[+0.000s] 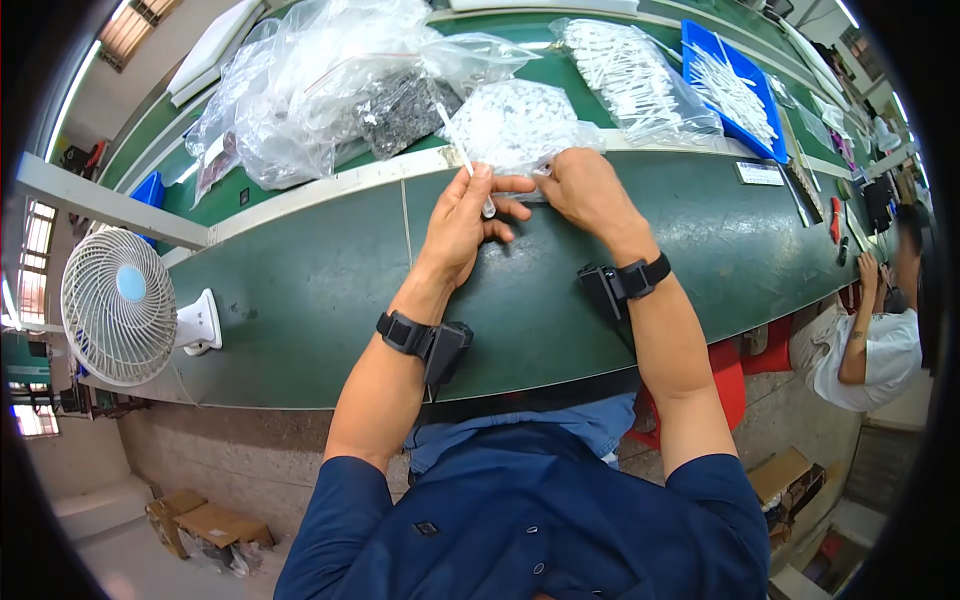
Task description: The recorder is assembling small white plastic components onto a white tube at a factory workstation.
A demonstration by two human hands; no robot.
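Your left hand [462, 222] pinched a thin white stick [462, 152] upright between thumb and fingers, near the far edge of the green belt [300, 290]; your right hand [587, 190], just right of it, gripped a clear bag of small white parts [515, 125]

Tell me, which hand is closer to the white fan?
Left. The left hand is at the middle of the green bench, with the white fan far off to its left; the right hand is farther away still.

Long green workbench [300, 290], white fan [120, 305]
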